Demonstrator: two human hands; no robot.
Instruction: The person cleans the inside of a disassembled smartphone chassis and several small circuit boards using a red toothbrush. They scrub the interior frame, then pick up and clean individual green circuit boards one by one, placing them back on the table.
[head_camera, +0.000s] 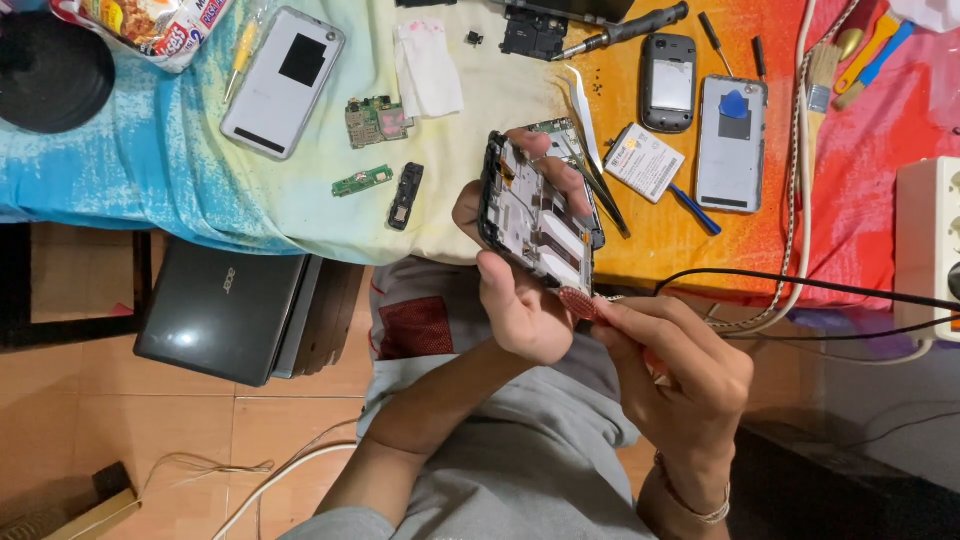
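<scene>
The tabletop (150, 180) wears a cloth running from turquoise blue through pale cream to orange and red. A silver-white phone back (283, 82) carries a black square; two small circuit boards (377, 121) are green. The laptop (222, 310) is dark grey, the floor (150, 430) tan tile.

Two bare forearms, no sleeves reaching the wrists. Left hand (515, 300) without rings or a watch. Right hand (680, 375) likewise ringless; thin metallic bracelet (700, 508) at its wrist. Grey garment (520, 460) over lap and torso, dark red patch (415, 328) on it.
</scene>
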